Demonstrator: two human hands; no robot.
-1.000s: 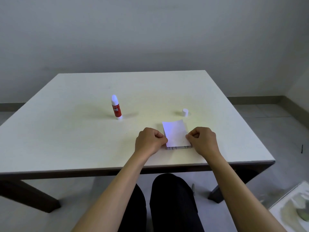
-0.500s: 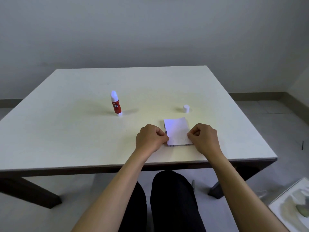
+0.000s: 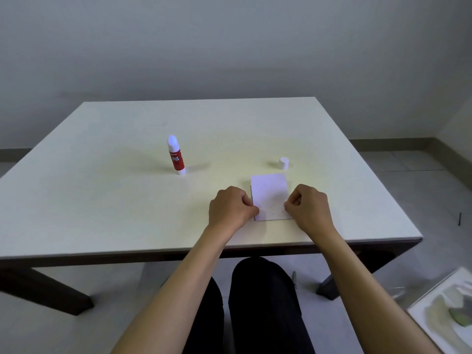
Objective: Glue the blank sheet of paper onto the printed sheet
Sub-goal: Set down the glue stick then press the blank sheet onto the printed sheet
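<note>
A small blank white sheet lies flat near the table's front edge, covering the printed sheet; only a thin dark sliver of print shows along its left edge. My left hand is curled, its fingertips pinching the sheet's left edge. My right hand is curled the same way, fingertips on the sheet's right edge. A red glue stick stands uncapped, upright, to the far left of the sheet. Its white cap stands just beyond the sheet.
The white table has its front edge close below my hands. My dark-trousered legs are under it. A pale board or tray lies on the floor at the lower right. A grey wall rises behind the table.
The blank sheet has settled flatter over the printed one, whose printed bottom strip no longer shows. Both hands stay at the sheet's sides. The view has tilted slightly.
</note>
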